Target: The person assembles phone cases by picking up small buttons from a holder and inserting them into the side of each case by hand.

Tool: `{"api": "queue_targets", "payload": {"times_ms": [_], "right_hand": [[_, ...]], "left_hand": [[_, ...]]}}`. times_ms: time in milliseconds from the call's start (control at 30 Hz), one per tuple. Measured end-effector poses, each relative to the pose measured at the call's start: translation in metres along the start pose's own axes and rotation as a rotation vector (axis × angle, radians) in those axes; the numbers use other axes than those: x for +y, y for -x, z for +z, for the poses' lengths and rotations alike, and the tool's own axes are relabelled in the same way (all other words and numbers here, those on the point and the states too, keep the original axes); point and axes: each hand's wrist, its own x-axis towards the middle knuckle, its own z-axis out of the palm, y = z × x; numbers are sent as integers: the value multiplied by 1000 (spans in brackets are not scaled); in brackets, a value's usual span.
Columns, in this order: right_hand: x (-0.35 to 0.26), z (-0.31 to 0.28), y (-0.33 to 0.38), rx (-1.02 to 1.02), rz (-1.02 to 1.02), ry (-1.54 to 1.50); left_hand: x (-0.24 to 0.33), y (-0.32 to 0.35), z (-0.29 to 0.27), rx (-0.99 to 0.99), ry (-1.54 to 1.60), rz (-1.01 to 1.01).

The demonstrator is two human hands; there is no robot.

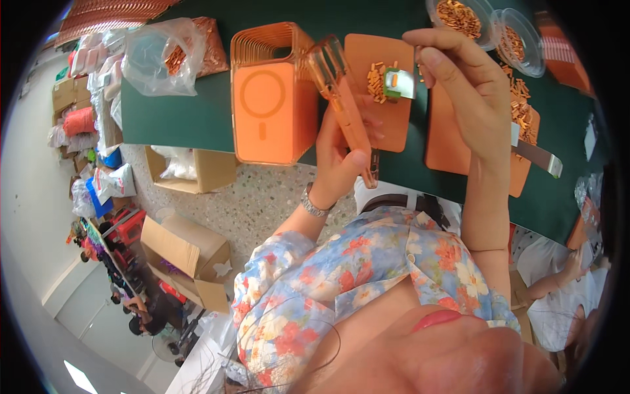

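My left hand, with a watch on its wrist, grips a clear orange phone case and holds it edge-on, tilted above the table. My right hand is raised to the right of it, thumb and index finger brought close together; anything between them is too small to make out. Beneath and between the hands lies an orange pad bearing a pile of small orange pieces and a shiny metal strip with a green edge. A long stack of orange phone cases stands left of my left hand.
A second orange pad at right carries more pieces and a metal strip tool. Two clear tubs of pieces stand at the far right. A plastic bag lies far left on the green table. Open cardboard boxes sit on the floor.
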Motion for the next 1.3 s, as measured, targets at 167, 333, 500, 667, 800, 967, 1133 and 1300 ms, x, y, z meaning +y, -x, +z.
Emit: {"api": "queue_targets", "payload": {"times_ms": [167, 333, 500, 667, 800, 967, 1133, 1300], "right_hand": [[-8, -12, -7, 25, 63, -20], [-66, -30, -2, 370, -356, -129], [-116, -91, 6, 654, -356, 127], [-164, -157, 0, 781, -558, 127], [-118, -79, 9, 415, -322, 112], [-68, -23, 6, 51, -54, 153], [-31, -5, -10, -136, 59, 326], [-17, 4, -5, -148, 94, 143]], "left_hand": [[5, -12, 10, -2, 30, 28], [23, -15, 32, -44, 48, 26], [11, 4, 37, 75, -60, -12], [16, 15, 44, 50, -74, 59], [7, 14, 30, 75, -15, -47], [20, 1, 25, -30, -7, -37], [17, -4, 20, 97, -104, -1], [15, 0, 17, 53, -107, 7]]}}
